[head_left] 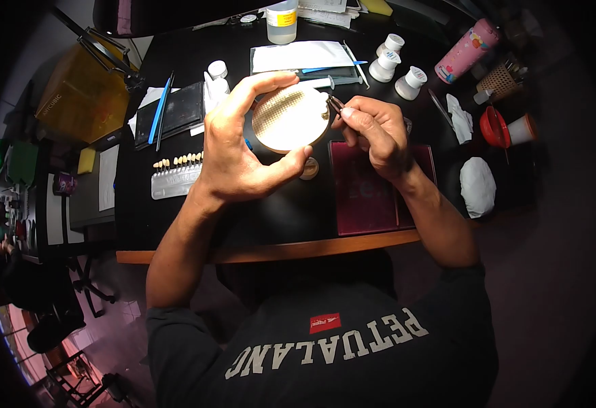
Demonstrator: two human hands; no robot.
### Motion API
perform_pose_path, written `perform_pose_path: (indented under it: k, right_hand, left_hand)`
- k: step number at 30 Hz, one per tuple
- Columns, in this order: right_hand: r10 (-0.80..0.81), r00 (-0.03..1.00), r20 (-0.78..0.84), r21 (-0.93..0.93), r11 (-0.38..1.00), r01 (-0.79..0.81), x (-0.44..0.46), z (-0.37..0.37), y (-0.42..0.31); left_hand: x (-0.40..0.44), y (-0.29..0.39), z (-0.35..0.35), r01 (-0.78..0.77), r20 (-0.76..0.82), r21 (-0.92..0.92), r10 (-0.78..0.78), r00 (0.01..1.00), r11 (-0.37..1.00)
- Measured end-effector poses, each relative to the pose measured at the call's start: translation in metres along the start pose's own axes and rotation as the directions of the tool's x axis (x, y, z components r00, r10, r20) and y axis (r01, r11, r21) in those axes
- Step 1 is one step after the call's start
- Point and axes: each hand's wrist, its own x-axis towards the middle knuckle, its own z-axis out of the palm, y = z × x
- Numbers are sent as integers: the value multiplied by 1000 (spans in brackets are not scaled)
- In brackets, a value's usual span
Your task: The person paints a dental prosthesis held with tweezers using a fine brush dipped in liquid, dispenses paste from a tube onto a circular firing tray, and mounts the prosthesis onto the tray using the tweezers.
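Observation:
My left hand point(237, 149) is closed on the rim of a round, pale firing tray point(286, 121) with a honeycomb-like surface, thumb below and fingers above. The tray is raised over the desk and tilted towards me, brightly lit. Small tooth-like pieces point(325, 105) sit at its right edge. My right hand point(376, 129) pinches dark tweezers point(337, 104), whose tips reach those pieces. Whether the tips grip one of them I cannot tell. Beneath the right hand lies a maroon flat case point(362, 204), and a small round tan item point(309, 168) is below the tray.
A tooth shade guide point(176, 182) and a dark box point(169, 115) with blue-handled tools lie left. Several white jars point(384, 66), a pink bottle point(468, 51), a red bowl point(495, 127) and a crumpled white cloth point(477, 187) stand right. A clear bottle point(282, 24) is behind.

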Motion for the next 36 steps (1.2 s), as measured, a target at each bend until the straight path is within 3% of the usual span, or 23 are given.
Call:
perform_pose_path:
  k: [15,27,36]
  right_hand:
    - [-10,1000,14,30,1000,10,0,-2,4]
    - [-42,999,-26,-101,994,40,-1,-3,-1]
    - [-59,998,-30,-80,995,56,-1,-3,1]
  left_hand:
    - [-1,-1,1,27,-8,-49,-27,1000,998]
    - [-2,-2,1,32,-1,-58,-33,999,998]
    - [-1,0,1,35,-8,-54,-36,999,998]
